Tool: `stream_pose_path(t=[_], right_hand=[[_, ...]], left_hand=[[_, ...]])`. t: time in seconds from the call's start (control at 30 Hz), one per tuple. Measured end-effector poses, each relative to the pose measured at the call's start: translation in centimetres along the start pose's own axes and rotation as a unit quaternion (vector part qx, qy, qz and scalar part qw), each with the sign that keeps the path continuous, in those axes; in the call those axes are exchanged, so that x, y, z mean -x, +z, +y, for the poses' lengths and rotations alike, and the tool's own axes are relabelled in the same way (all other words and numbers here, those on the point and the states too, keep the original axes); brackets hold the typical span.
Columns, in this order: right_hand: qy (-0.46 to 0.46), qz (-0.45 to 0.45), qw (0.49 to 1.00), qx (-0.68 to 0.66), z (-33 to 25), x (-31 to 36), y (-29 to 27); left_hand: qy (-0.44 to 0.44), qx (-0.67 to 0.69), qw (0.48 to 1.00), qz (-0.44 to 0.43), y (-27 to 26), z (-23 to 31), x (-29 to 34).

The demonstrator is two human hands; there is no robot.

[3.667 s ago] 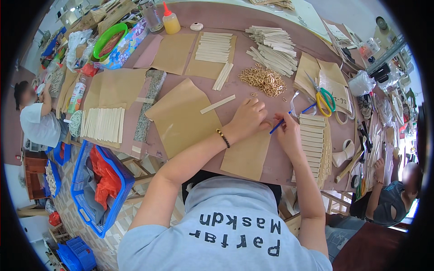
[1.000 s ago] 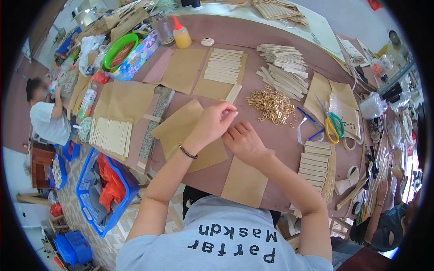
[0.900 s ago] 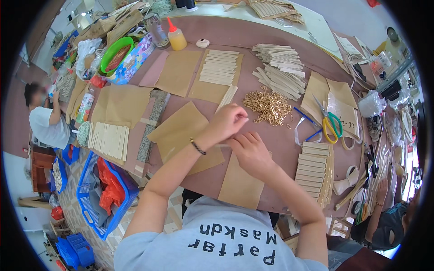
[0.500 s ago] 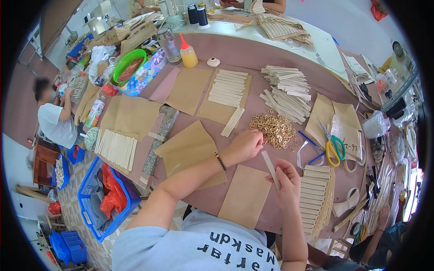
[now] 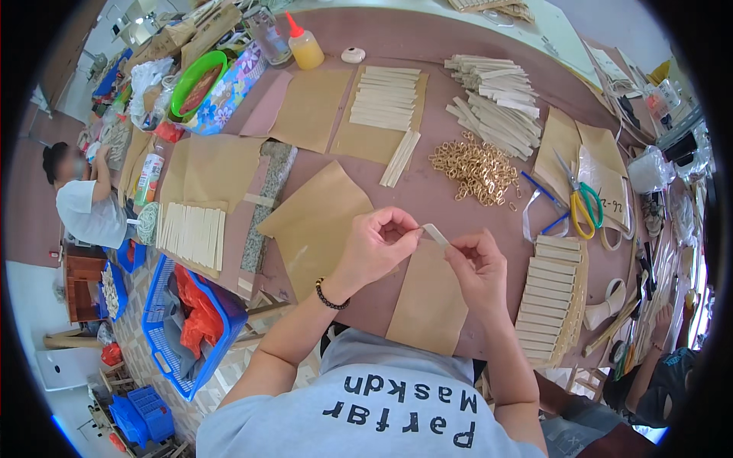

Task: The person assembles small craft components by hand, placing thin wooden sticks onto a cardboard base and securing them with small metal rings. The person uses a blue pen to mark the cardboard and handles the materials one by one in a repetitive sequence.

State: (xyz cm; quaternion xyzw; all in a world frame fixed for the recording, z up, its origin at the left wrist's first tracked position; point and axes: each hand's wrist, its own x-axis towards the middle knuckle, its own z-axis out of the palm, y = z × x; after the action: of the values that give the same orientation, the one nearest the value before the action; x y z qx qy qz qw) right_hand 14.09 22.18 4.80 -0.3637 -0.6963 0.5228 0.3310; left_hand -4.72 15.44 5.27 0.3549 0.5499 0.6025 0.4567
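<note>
A short cream strip [image 5: 435,233] stands slanted between my two hands, above the brown table. My right hand [image 5: 481,275] is closed, pinching its lower end between thumb and fingers. My left hand [image 5: 378,248] is closed too, thumb and forefinger pressed together at the strip's upper end; anything in that pinch is too small to make out. Under the hands lies a brown paper sheet [image 5: 429,301]. Just beyond them is a heap of small gold metal links [image 5: 477,172]. Cream strips [image 5: 504,114] are piled behind the links.
Finished-looking rows of strips lie on a board [image 5: 551,301] at right and brown sheets [image 5: 382,99] ahead. Scissors [image 5: 582,202] with yellow and green handles rest right of the links. A glue bottle [image 5: 305,49] stands far left. A blue basket [image 5: 156,328] sits lower left; people work on both sides.
My left hand has come back from the edge of the gold links to the strip's end. My right hand has moved up slightly with the strip. The view has tilted downward.
</note>
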Motion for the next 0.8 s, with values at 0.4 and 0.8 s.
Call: stream_pose_path(t=[0.4, 0.8], right_hand=[[-0.158, 0.040, 0.969, 0.184, -2.4, 1.6, 1.6], [-0.131, 0.083, 0.970, 0.187, -2.1, 3.2, 1.3]], left_hand=[[0.123, -0.161, 0.976, 0.079, 0.5, 0.1, 2.1], [0.293, -0.326, 0.897, 0.051, 2.9, 0.0, 2.5]])
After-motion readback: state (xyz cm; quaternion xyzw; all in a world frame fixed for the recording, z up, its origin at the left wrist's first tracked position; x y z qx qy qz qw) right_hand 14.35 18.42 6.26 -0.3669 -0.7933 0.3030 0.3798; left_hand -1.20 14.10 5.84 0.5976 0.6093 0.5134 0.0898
